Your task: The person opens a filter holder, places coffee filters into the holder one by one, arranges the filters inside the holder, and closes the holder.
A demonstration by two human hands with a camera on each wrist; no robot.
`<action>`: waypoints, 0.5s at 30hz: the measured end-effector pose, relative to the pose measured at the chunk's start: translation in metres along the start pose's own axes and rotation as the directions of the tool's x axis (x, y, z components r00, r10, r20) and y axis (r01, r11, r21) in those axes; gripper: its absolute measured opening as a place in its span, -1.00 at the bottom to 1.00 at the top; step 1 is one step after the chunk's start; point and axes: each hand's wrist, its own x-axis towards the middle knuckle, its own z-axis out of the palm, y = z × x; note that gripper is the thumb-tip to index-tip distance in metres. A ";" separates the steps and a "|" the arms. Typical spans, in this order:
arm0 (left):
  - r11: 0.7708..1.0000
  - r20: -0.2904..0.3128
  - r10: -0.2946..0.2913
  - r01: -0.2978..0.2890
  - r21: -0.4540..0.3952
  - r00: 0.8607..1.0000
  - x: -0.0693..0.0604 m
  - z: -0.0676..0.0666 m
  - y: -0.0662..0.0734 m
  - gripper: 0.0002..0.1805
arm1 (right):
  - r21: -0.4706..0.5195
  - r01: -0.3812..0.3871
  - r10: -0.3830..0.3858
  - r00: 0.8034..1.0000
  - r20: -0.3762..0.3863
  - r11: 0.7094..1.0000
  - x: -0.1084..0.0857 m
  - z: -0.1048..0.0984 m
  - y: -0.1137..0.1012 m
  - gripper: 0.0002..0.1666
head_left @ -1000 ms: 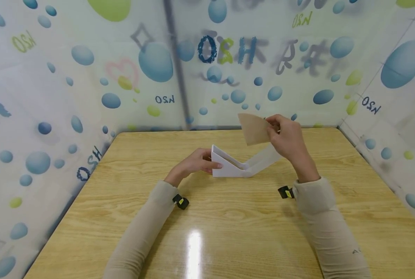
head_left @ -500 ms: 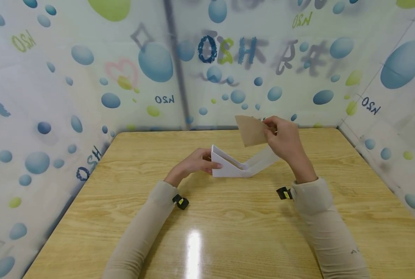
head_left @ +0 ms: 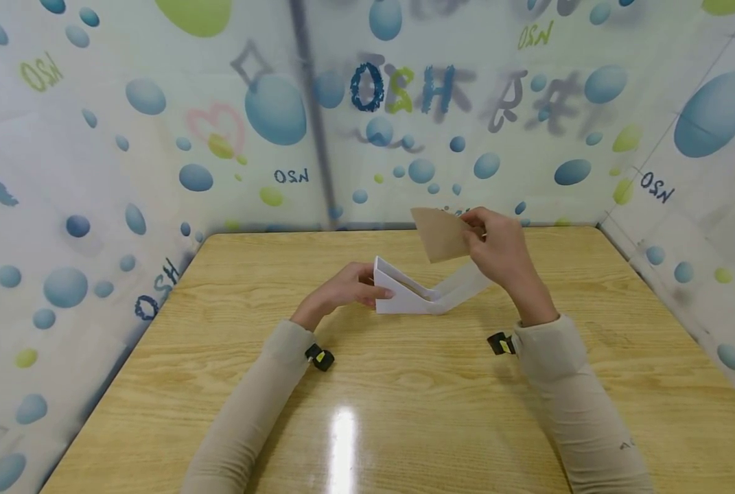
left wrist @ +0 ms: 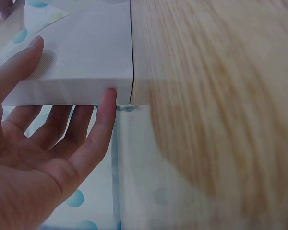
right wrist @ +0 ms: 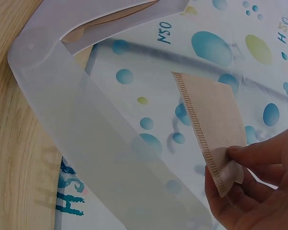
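Observation:
A white wedge-shaped filter holder (head_left: 399, 299) stands on the table, its translucent lid (head_left: 462, 289) swung out to the right. My left hand (head_left: 344, 285) grips the holder's left end, thumb on the near face; in the left wrist view a fingertip (left wrist: 108, 96) touches its narrow side. Above the lid, my right hand (head_left: 502, 248) pinches a brown paper coffee filter (head_left: 438, 234) between thumb and fingers. The filter's crimped seam (right wrist: 197, 124) shows in the right wrist view. Inside the holder lies more brown paper (right wrist: 113, 18), partly hidden by its walls.
The wooden table (head_left: 416, 398) spreads out in front of and around the holder. Behind it and at both sides rises a white fabric wall (head_left: 491, 89) printed with blue and green dots. Each sleeve cuff carries a small black wrist camera (head_left: 501, 343).
My right hand has drifted slightly left and down with the coffee filter. The left hand and the holder have stayed in place.

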 end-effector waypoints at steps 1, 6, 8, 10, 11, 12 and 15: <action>1.000 -0.001 -0.001 0.001 -0.002 1.000 0.000 0.000 0.000 -0.59 | -0.002 0.005 -0.005 1.000 0.000 1.000 0.000 0.000 0.000 -0.72; 1.000 -0.004 -0.007 0.007 -0.006 1.000 -0.001 0.001 0.002 -0.59 | -0.006 0.017 -0.017 1.000 -0.004 1.000 -0.001 0.002 -0.001 -0.71; 1.000 -0.003 -0.006 0.006 -0.007 1.000 0.000 0.001 0.002 -0.59 | -0.006 0.015 -0.015 1.000 -0.001 1.000 -0.001 0.002 -0.001 -0.70; 1.000 -0.001 -0.004 0.004 -0.005 1.000 0.000 0.000 0.002 -0.59 | -0.008 0.015 -0.015 1.000 0.002 1.000 -0.001 0.003 -0.001 -0.71; 1.000 -0.002 -0.003 0.003 -0.002 1.000 0.000 0.000 0.002 -0.59 | -0.007 0.015 -0.015 1.000 0.004 1.000 -0.001 0.004 -0.001 -0.71; 1.000 -0.001 -0.003 0.003 -0.001 1.000 0.000 0.000 0.001 -0.59 | -0.004 0.016 -0.016 1.000 0.006 1.000 -0.001 0.004 -0.001 -0.71; 1.000 -0.001 0.000 0.000 0.002 1.000 0.000 -0.001 0.000 -0.58 | 0.004 0.019 -0.019 1.000 0.007 1.000 -0.001 0.006 -0.002 -0.72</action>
